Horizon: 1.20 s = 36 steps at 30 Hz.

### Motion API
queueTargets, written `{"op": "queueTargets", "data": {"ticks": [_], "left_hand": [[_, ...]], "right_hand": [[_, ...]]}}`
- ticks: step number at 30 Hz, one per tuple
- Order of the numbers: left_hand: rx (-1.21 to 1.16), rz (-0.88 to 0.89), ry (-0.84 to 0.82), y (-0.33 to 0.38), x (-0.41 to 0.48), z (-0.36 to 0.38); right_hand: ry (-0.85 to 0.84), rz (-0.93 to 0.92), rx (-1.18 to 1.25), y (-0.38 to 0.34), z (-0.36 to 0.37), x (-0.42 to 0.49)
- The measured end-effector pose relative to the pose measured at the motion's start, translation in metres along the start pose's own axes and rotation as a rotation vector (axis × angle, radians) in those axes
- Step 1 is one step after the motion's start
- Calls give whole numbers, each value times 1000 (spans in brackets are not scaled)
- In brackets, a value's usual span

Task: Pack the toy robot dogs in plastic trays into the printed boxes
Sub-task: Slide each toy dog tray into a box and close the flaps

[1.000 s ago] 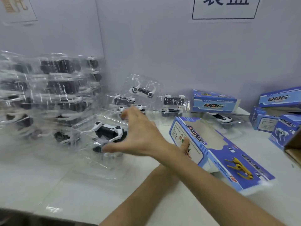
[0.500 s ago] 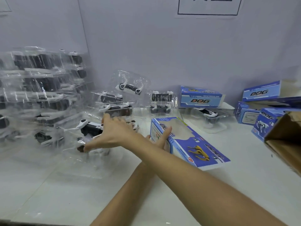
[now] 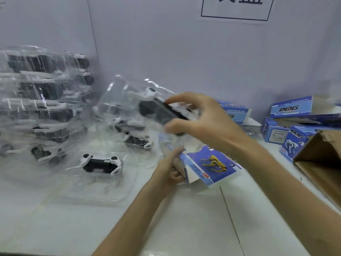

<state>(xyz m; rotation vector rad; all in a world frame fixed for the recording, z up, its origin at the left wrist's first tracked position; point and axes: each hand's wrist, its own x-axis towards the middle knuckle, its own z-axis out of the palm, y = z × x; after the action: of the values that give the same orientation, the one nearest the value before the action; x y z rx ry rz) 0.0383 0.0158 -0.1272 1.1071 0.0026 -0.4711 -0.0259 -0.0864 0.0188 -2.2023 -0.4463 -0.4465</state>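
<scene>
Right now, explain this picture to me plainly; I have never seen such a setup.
There is no machine: the grips are a person's two bare hands, filmed by a camera on that person's head, looking forward and down. The right hand holds a clear tray with a black toy dog inside, lifted above the white table. The left hand holds a blue printed box. At the left is a stack of filled trays; more blue boxes and a brown carton sit at the right.
</scene>
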Motion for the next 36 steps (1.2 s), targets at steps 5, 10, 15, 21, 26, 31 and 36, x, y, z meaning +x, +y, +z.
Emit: {"op": "queueTargets", "data": {"ticks": [5,10,15,21,26,31,36], "left_hand": [[-163,-79,-1,-2,3,-3],[-295,-178,-7,-1,5,1],[-488,-244,-136,-6,8,-1],[-509,-253,-180,-6,4,4],[-386,-253,-166,-8,2,8],[-275,-284,-188,-10,3,9],[-203,-220,-139,-11,3,11]], "right_hand": [[107,43,-80,20,-87,-61],[129,101,-391,44,-134,-131],[225,197,-512,91,-134,-193],[105,225,-545,106,-105,-215],[-60,117,-399,105,-75,-201],[19,161,-351,111,-65,-175],[201,219,-368,120,-57,-163]]}}
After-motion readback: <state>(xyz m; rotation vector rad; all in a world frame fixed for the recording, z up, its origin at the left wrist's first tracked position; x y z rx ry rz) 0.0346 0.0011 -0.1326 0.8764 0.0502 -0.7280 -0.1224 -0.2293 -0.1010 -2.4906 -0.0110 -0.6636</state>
